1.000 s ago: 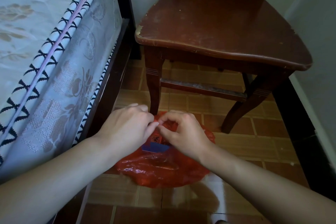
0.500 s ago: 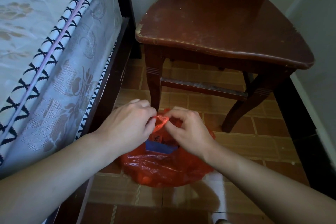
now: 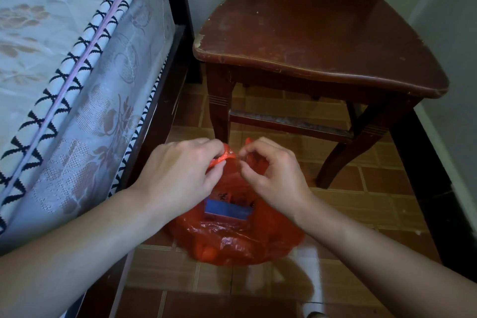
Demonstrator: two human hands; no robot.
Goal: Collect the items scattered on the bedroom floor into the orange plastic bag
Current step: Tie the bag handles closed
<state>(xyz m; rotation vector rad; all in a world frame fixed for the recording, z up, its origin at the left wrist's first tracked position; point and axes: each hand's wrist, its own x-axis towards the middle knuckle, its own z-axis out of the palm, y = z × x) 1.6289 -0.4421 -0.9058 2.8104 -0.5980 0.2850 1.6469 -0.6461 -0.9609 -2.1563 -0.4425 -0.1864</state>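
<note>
Orange plastic bag (image 3: 232,240) sits on the tiled floor (image 3: 374,204) at lower centre of frame, between the bed at left and the chair at upper right, its body bulging w/ contents; a blue flat item (image 3: 227,210) shows through the plastic near the bag's middle, and a rounder orange lump shows at the bag's lower edge, prob. another item but too blurred to tell; left hand (image 3: 180,175), centre-left of frame, has fingers curled and pinches a twisted strip of the bag's top, a handle, at its fingertips; right hand (image 3: 271,175), centre-right, is likewise curled w/ thumb and fingers pinching the other gathered piece of the bag's top; the two hands nearly meet above the bag's mouth, fingertips just beside each other, w/ the orange strip between them; both forearms run in from the bottom corners of the frame; mattress (image 3: 64,72) w/ pale floral cover and black-and-white zigzag trim fills the upper left, resting on a dark bed frame (image 3: 165,100) just beside the bag; dark red-brown wooden chair (image 3: 322,41) stands in the upper right, its near front leg right behind the hands; pale wall (image 3: 451,46) at right edge w/ a dark skirting strip below.
</note>
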